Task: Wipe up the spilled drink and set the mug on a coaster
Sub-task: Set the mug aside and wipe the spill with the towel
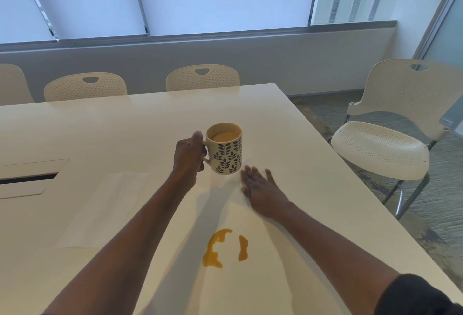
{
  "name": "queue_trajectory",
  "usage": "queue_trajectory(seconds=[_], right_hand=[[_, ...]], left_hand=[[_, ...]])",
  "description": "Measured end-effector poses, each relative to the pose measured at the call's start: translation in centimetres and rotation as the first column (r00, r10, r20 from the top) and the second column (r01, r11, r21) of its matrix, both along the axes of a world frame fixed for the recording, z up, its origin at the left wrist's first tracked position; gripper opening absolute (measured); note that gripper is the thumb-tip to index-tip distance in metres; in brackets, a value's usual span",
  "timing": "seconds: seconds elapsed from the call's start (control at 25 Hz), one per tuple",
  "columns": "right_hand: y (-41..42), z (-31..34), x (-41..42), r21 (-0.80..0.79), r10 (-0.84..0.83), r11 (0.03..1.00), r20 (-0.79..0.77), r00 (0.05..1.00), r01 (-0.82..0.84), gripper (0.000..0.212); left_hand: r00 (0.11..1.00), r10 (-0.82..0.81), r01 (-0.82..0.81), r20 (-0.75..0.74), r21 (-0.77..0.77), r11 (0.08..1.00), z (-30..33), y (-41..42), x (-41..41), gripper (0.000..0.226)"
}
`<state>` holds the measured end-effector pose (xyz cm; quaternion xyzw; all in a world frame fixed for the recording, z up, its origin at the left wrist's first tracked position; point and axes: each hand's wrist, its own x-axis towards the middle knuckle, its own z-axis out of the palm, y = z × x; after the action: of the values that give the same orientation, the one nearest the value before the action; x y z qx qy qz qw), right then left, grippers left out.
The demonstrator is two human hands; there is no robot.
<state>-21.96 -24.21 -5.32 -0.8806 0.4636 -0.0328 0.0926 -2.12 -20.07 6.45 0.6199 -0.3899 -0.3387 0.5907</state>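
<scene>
Both forearms bare; a black sleeve (423, 297) covers the right upper arm; hands ungloved

I am finding no readable text, label, brand, number or sign anywhere in this view. The mug (226, 149), at 12 o'clock from the spill (220, 247), is showing only a dark leaf pattern, no lettering.

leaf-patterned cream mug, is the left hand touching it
Touching. The head view shows the left hand with fingers curled round the handle of the leaf-patterned cream mug, thumb on top.
</scene>
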Motion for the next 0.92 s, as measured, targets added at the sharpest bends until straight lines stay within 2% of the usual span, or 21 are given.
queue_trajectory(seconds=[0.2, 0.36, 0.48, 0.56, 0.64, 0.76, 0.92], right_hand=[[4.4, 0.2, -1.9, -0.060, 0.069, 0.996, 0.075, 0.995, -0.065, 0.051], [7.9, 0.9, -4.7, -0.146, 0.003, 0.989, 0.207, 0.978, 0.028, 0.044], [8.7, 2.2, -6.3, -0.203, -0.028, 0.977, 0.152, 0.988, 0.059, 0.027], [8.2, 2.8, -7.1, -0.218, -0.046, 0.973, 0.139, 0.989, 0.076, 0.024], [7.6, 2.9, -8.0, -0.152, -0.106, 0.979, 0.197, 0.975, 0.137, 0.023], [6.4, 2.8, -8.8, 0.011, -0.246, 0.965, 0.374, 0.894, 0.261, 0.026], [3.1, 3.5, -8.3, 0.006, -0.386, 0.914, 0.328, 0.862, 0.406, 0.025]], left_hand=[[1.000, 0.006, -0.006, 0.008, 0.002, 1.000, -0.1, 1.1, -0.1, 0.051], [1.000, 0.004, -0.004, 0.029, 0.013, 1.000, -0.1, 1.9, -0.7, 0.050], [0.999, -0.012, 0.012, 0.031, 0.010, 1.000, 0.0, 2.4, -1.2, 0.051], [0.999, -0.023, 0.023, 0.032, 0.003, 1.000, 0.1, 2.4, -1.5, 0.051], [0.999, -0.037, 0.037, 0.032, -0.003, 0.999, 0.1, 2.3, -1.7, 0.051], [0.999, -0.042, 0.042, 0.017, -0.007, 0.999, -0.2, 2.0, -1.7, 0.050], [0.998, -0.056, 0.056, 0.011, 0.003, 0.998, -1.0, 1.0, -1.8, 0.052]])
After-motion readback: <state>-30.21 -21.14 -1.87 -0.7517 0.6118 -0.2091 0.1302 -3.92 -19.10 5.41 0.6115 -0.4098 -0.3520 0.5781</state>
